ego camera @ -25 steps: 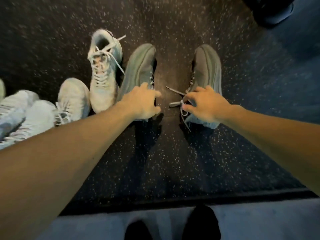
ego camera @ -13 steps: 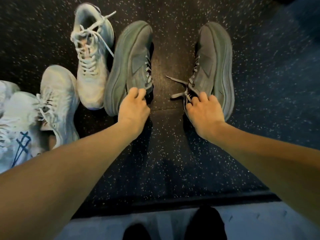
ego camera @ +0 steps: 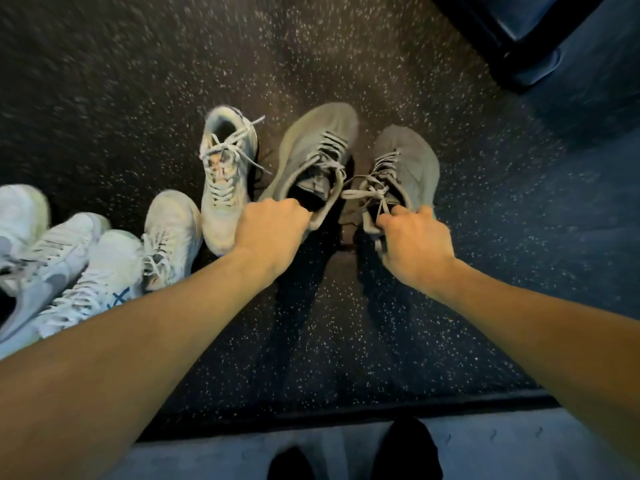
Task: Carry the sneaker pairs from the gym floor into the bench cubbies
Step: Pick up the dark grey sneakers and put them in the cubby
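The speckled gym floor [ego camera: 346,57] fills the view; pale sneakers [ego camera: 104,268] lie clustered at the left, one white sneaker [ego camera: 225,181] just beside the grey pair; the left hand [ego camera: 272,232] grips the heel collar of the left grey sneaker [ego camera: 313,157]; the right hand [ego camera: 415,244] pinches the heel of the right grey sneaker [ego camera: 405,168], its laces trailing. The step looks like the pick-up of this pair; next comes carrying both to a cubby, which is not clearly in view; the loose laces may snag.

bare forearms [ego camera: 145,344], seemingly dark shoes [ego camera: 407,452]
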Motion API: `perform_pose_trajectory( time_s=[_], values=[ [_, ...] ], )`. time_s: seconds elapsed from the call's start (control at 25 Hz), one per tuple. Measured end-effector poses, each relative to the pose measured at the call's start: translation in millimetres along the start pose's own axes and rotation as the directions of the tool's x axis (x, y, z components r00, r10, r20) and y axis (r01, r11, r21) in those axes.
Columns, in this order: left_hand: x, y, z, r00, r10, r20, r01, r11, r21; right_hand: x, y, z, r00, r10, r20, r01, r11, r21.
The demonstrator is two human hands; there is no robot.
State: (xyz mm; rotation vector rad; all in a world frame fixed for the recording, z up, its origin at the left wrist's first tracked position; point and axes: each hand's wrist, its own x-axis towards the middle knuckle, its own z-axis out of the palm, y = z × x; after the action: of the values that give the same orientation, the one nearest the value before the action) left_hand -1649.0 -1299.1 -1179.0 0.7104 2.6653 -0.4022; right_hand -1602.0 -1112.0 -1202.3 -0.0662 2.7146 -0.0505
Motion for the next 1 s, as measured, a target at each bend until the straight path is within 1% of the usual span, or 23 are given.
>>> perform_pose_trajectory(
  time_s=[0.12, 0.2, 0.28, 0.4, 0.52, 0.6, 0.84, 1.0],
  values=[
    [-8.9, -10.5, -46.3, 0.997, 0.048, -0.066, -0.056, 0.99, -0.129, -9.5, -0.4, -52.8, 0.995, -0.021, -0.095, 0.034, 0.989, 0.147],
    [-12.0, -17.2, -78.9, 0.993, 0.038, -0.108, -0.057, 0.982, -0.181, -13.6, 0.7, -89.7, 0.991, 0.001, -0.132, 0.029, 0.975, 0.22],
    [-17.4, -30.2, -121.3, 0.983, 0.006, -0.183, -0.046, 0.976, -0.214, -20.3, 3.0, -138.2, 0.981, 0.018, -0.191, 0.036, 0.961, 0.273],
    [-34.1, -54.8, -195.7, 0.955, -0.033, -0.296, -0.046, 0.965, -0.257, -35.9, 5.3, -220.6, 0.96, 0.021, -0.279, 0.078, 0.938, 0.338],
    [-56.4, -81.5, -276.6, 0.935, -0.071, -0.347, -0.038, 0.954, -0.298, -55.1, 3.1, -307.1, 0.936, 0.027, -0.351, 0.119, 0.913, 0.389],
    [-76.6, -100.0, -346.7, 0.911, -0.089, -0.403, -0.039, 0.954, -0.298, -74.8, 0.9, -376.4, 0.909, 0.03, -0.416, 0.152, 0.905, 0.398],
    [-160.9, -149.4, -568.2, 0.815, -0.073, -0.575, -0.063, 0.975, -0.213, -152.5, -9.0, -594.5, 0.782, 0.016, -0.623, 0.271, 0.892, 0.363],
    [-242.0, -185.5, -712.9, 0.718, -0.07, -0.692, -0.041, 0.989, -0.142, -225.5, -18.1, -747.9, 0.656, -0.058, -0.753, 0.367, 0.896, 0.25]
  ],
)
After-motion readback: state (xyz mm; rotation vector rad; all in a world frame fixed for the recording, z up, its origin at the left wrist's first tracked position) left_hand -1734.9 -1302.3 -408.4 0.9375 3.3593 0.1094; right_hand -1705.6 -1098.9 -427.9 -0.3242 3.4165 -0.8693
